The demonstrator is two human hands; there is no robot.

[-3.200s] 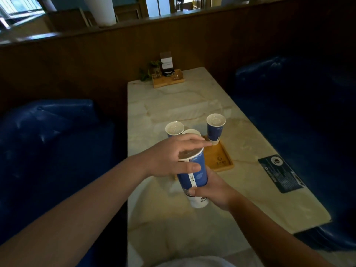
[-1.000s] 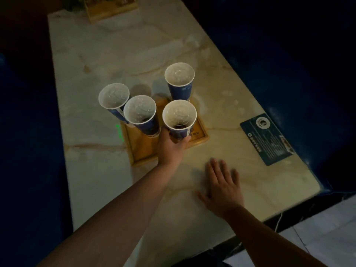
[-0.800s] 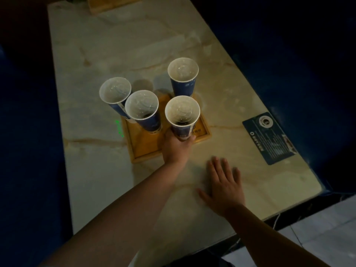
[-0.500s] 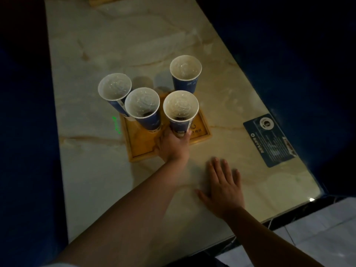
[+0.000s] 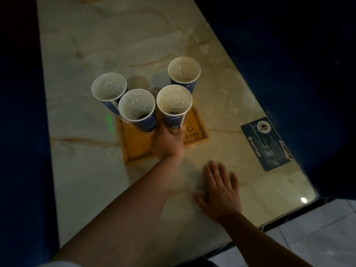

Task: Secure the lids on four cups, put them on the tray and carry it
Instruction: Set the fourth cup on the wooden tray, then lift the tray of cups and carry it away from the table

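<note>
**Left grip on a lidded cup over the tray**

Our left hand (image 5: 168, 143) clamps the base of one lidded cup (image 5: 174, 106) on the wooden tray (image 5: 194, 130). Our right hand (image 5: 221, 191) lies flat, fingers apart, on the worktop (image 5: 96, 180).

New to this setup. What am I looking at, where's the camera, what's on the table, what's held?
There is no machine here: a person works with bare hands, and the one camera sits on their head, looking forward and down.

On the pale marble table lies a square wooden tray. Four tall blue paper cups with clear lids stand close together. Two are on the tray: the middle cup and the near cup. The left cup and the far cup seem to stand off it. A dark printed card lies to the right.

The left hand grips the near cup's base. The right hand rests flat on the table, empty.
</note>
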